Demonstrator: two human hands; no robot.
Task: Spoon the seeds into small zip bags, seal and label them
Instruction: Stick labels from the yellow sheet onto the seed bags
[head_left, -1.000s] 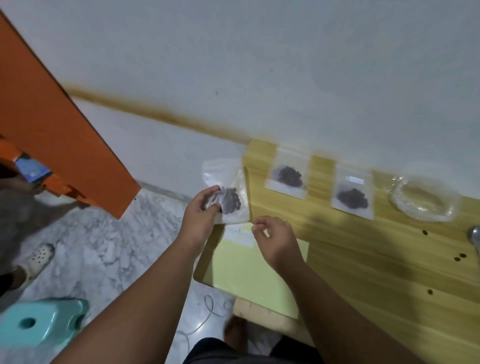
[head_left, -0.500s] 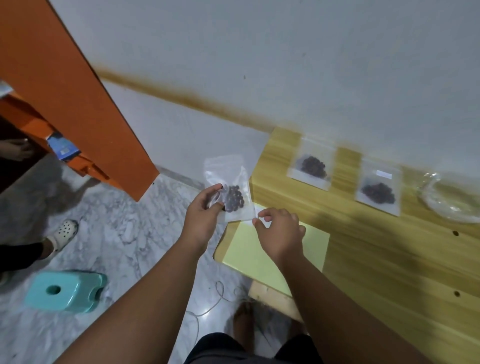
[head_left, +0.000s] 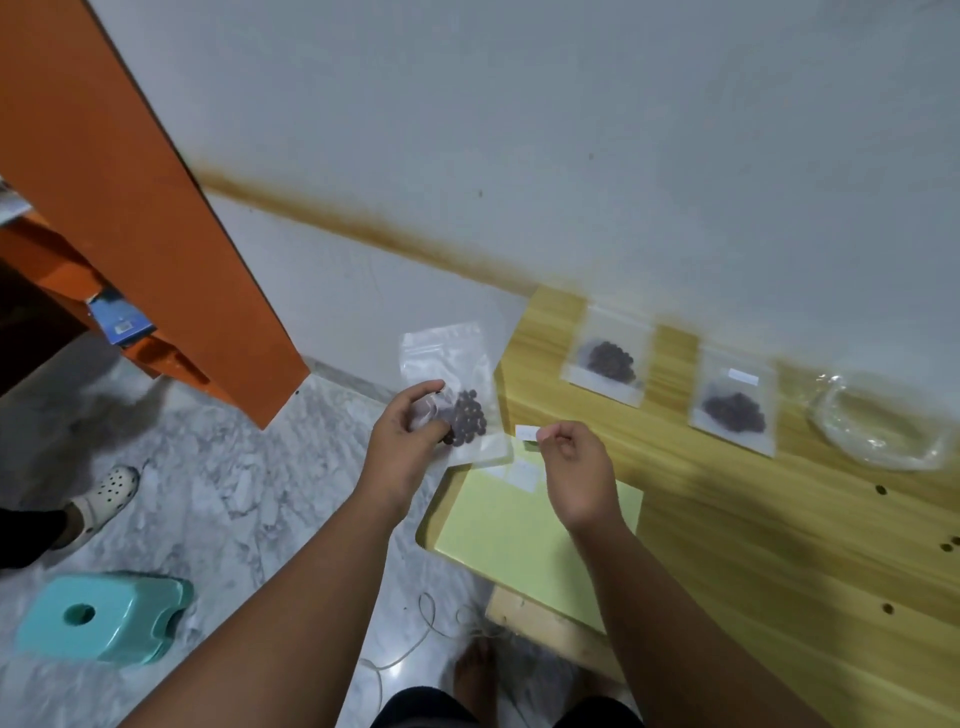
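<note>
My left hand (head_left: 405, 436) holds a small clear zip bag (head_left: 457, 374) of dark seeds upright, just off the left edge of the wooden table (head_left: 727, 519). My right hand (head_left: 571, 467) pinches a small white label (head_left: 527, 432) beside the bag's lower right corner. The yellow label sheet (head_left: 519, 535) lies on the table under my right hand. Two more seed bags lie flat near the wall: one without a visible label (head_left: 608, 358), and one with a white label (head_left: 735, 405) to its right.
A clear, seemingly empty bowl (head_left: 878, 426) stands right of the bags. A few loose seeds (head_left: 880, 489) dot the table. An orange cabinet (head_left: 130, 208) stands left, a teal stool (head_left: 104, 616) and another person's shoe (head_left: 106, 493) on the marble floor.
My right hand has lifted off the yellow sheet with a white label pinched in its fingers. The camera view has shifted, so the table sits further right.
</note>
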